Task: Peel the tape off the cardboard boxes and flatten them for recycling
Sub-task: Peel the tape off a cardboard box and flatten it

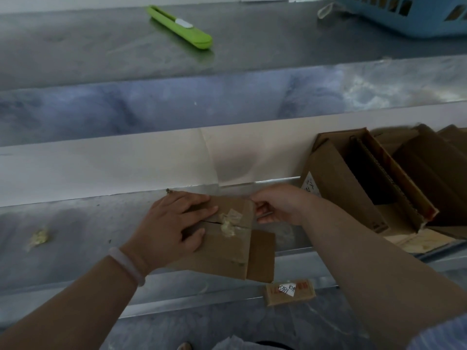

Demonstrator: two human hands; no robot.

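A small brown cardboard box [225, 251] lies on the metal table's near edge, with crumpled clear tape [231, 221] stuck over its top seam. My left hand [171, 228] rests flat on the box's left side, fingers spread and pressing down. My right hand [278, 205] is at the box's far right corner, fingers curled and pinching what looks like the edge or a strip of tape there. A side flap [261, 256] hangs open on the right.
A green utility knife [180, 26] lies far back on the table. A blue basket [409, 13] sits at the back right. Several opened cardboard boxes [374, 178] stand to the right. A tape ball [39, 238] lies left; a labelled small piece [290, 291] lies below.
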